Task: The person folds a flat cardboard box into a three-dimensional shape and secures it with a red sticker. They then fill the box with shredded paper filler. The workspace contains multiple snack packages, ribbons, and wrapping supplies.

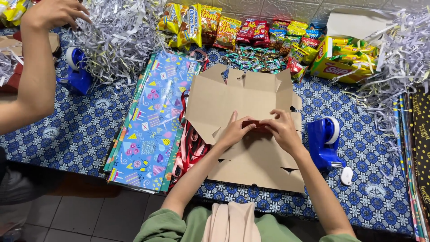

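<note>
Centrally, left hand [235, 130] and right hand [282, 129] pinch a fold of the flat cardboard box blank [251, 134], fingers clenched on it. Blank lies on the blue patterned tablecloth [80, 134], between gift-wrap sheets [152, 116] and blue tape dispenser [324, 141].

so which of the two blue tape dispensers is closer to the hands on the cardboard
The blue tape dispenser at the right, beside the right hand; the other dispenser sits far left by the shredded paper.
</note>
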